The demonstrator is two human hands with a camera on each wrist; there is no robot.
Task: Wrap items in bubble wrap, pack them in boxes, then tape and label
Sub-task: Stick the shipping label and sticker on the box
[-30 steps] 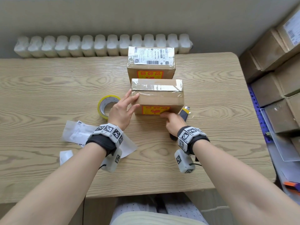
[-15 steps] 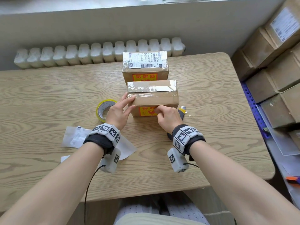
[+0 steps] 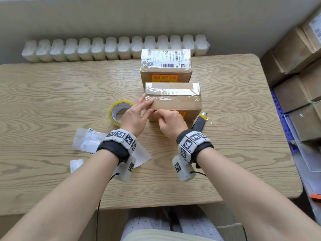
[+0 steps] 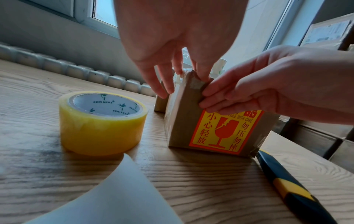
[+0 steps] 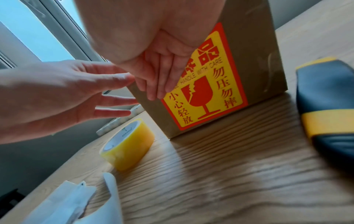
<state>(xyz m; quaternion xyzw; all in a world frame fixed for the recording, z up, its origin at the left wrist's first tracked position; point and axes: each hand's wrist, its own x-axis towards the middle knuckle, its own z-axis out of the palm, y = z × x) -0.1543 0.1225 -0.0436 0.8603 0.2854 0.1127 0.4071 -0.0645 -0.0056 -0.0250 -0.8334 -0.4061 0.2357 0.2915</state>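
The person is working on the near brown cardboard box (image 3: 173, 105), the taped one with the red-and-yellow fragile sticker (image 4: 224, 130) on its near face, sitting around the middle of the pale wooden table (image 3: 52, 101). The left hand (image 3: 134, 117) is lying with straight fingers flat against the box's left end, bracing it. The right hand (image 3: 171, 123) is pressing straight fingertips on the near top-left edge, right above the sticker. Neither hand is actually grasping anything; both are just pushing on cardboard and clear tape.

Looks like the step is smoothing the tape end down over that corner. To do it well, they'd probably want to keep the left hand bracing so the box isn't sliding, and run the right fingers outward along the tape so no bubbles or lifted edges are left at the wrinkly corner.

Containers: this box is sealed shut, so what's inside can't be seen. It isn't carrying a shipping label on top yet. The second brown cardboard box (image 3: 165, 66) just beyond it, touching or nearly so, is also closed and has a white printed label on top plus its own fragile sticker.

The yellow roll of clear packing tape (image 3: 119, 111) is lying just left of the left hand, and a black-and-yellow utility knife (image 3: 199, 122) is resting by the box's near right corner. White backing paper scraps (image 3: 86, 141) are sitting near left.
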